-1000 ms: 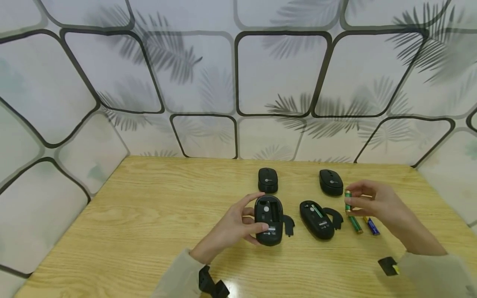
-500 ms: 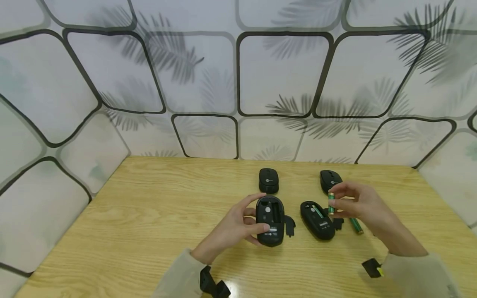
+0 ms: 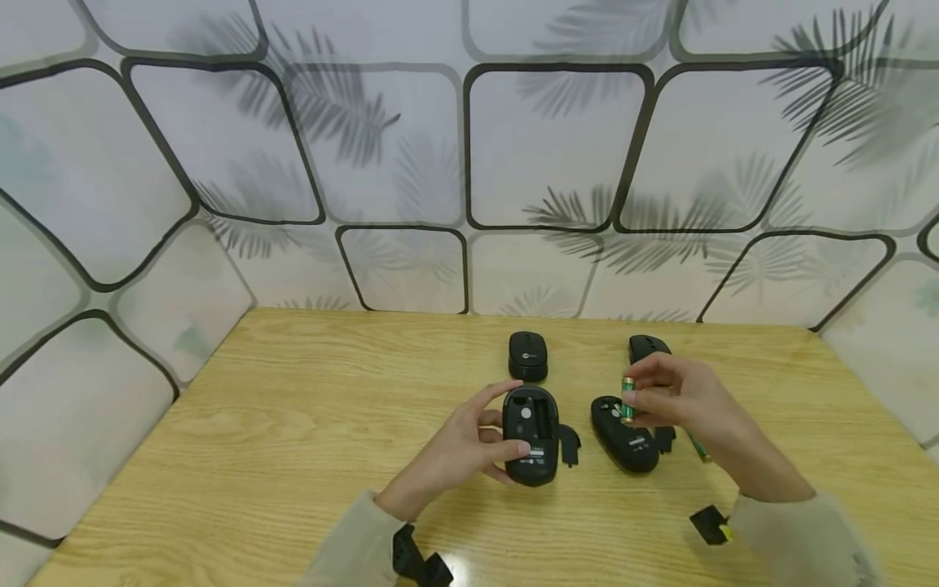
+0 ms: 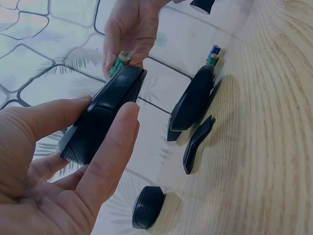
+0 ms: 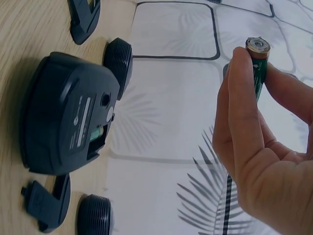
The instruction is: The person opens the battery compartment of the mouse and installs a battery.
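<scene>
My left hand (image 3: 458,448) grips a black computer mouse (image 3: 531,469), underside up. Its battery bay lies exposed, with no battery visible inside. Between thumb and fingertips, my right hand (image 3: 689,401) pinches a green battery (image 3: 628,399), held upright in the head view. That hand hovers above a second upturned mouse (image 3: 629,444) on the table. In the right wrist view a green battery (image 5: 96,132) sits in the second mouse's bay. One battery cover (image 3: 569,445) lies right of the gripped mouse; another cover (image 3: 665,439) is partly hidden behind the right hand.
Two more black mice, one upright mouse (image 3: 528,355) and another mouse (image 3: 649,347) partly covered by my right hand, stand farther back on the wooden table (image 3: 315,408). A loose green battery (image 3: 699,448) and a blue battery (image 4: 215,49) lie at the right. A patterned backdrop (image 3: 411,269) rises behind.
My right hand has moved left with the green battery, from beside the loose batteries to above the second mouse. The left hand and its mouse have stayed put.
</scene>
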`<state>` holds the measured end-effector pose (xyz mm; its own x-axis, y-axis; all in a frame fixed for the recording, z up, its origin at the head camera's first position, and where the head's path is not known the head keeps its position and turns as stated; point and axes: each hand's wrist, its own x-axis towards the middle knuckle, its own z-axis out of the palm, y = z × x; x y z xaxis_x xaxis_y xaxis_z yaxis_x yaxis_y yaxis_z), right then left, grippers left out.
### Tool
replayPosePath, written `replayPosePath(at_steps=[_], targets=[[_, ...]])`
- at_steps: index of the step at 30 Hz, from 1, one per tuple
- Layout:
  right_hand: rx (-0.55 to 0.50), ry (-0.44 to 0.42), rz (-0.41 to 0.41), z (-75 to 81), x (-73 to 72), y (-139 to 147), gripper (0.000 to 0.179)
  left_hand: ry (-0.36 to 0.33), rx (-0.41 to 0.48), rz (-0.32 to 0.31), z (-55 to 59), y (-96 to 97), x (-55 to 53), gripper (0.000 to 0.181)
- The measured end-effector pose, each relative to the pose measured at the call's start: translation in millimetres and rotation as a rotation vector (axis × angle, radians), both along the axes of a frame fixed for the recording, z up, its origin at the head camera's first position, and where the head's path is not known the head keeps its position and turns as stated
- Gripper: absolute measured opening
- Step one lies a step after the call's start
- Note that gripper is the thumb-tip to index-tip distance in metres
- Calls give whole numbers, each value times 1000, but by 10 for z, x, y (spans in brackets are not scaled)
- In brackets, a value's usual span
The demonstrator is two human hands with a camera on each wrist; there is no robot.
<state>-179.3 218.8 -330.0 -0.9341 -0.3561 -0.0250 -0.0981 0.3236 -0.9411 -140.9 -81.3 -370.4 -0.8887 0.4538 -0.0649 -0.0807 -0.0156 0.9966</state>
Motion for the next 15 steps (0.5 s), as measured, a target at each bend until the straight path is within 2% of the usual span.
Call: replayPosePath(at_steps=[6, 15], targets=[[-43, -12, 17, 2, -1, -87, 32, -7, 12, -8, -1, 4, -1, 75], [-51, -13, 20, 54, 18, -231, 35, -1, -7, -5, 10, 10, 1, 75]])
